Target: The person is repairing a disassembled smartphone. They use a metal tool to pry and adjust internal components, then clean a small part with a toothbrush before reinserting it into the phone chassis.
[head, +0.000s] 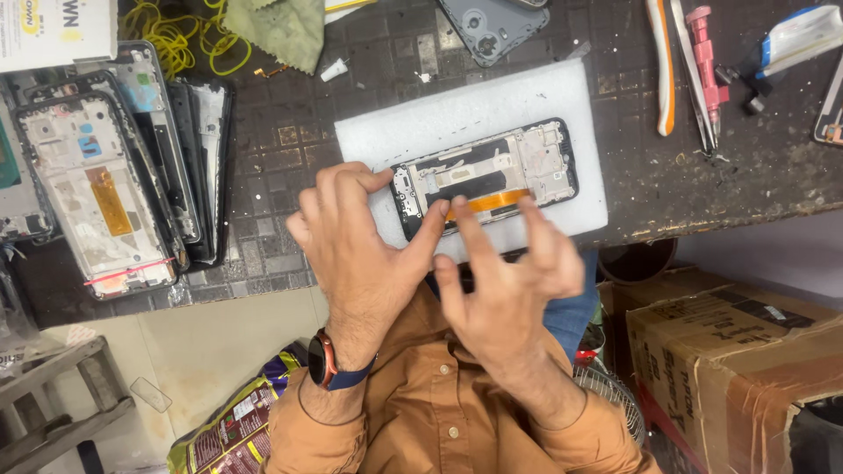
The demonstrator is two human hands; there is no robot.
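Nearest the camera are the orange shirt sleeves and a wristwatch [323, 362] with a dark strap on the left wrist. Both hands reach forward from here to the same work piece.

The left hand [356, 241] rests at the near-left end of the phone frame [486, 174]. Its thumb presses against the frame's lower edge beside the orange flex cable [492, 203], while the other fingers are curled and raised. This posture appears to brace the frame against sliding. The hand grips nothing.

The right hand [505, 290] is spread, with two fingers extended onto the near edge of the frame at the flex cable. The fingertips press down on it rather than pinch it; the remaining fingers are loosely bent.

The phone frame lies open side up, lengthwise on a white foam pad [562, 96]. The pad sits at the near edge of the dark counter [290, 132], probably to cushion the part underneath.

Further left, a stack of spare frames [97, 184] lies out of the way. At the far right, tweezers [694, 79] and a pink-handled screwdriver [707, 53] lie within reach. A yellow cord [176, 39] and a green cloth [277, 31] lie at the far edge.
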